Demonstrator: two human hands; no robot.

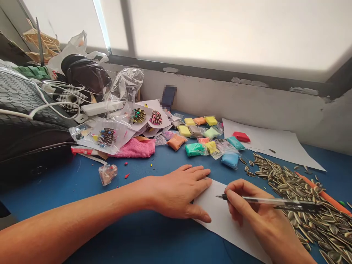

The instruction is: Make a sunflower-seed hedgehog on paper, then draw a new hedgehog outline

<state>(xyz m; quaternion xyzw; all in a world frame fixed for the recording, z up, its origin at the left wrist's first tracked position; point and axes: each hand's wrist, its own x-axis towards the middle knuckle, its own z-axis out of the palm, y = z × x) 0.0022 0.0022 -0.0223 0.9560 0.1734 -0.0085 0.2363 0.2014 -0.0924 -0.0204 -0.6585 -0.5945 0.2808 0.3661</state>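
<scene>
My left hand [183, 192] lies flat with fingers stretched out, pressing on the left part of a white sheet of paper [217, 216]. In my right hand [253, 209] I grip a clear-barrelled pen [275, 201]. Its tip points left, just above the sheet or touching it; I cannot tell which. No marks show on the visible part of the paper. A large heap of striped sunflower seeds [286, 179] spreads to the right of my right hand, with an orange stick-like tool [321, 192] lying among them.
Beyond my hands lie several small packets of coloured clay [194, 149]. A second white sheet [288, 146] bears a red packet [241, 137]. Seed-and-clay pieces [107, 136], a pink cloth [137, 147], plastic bags and a black woven bag [27, 110] crowd the left. A wall closes the back.
</scene>
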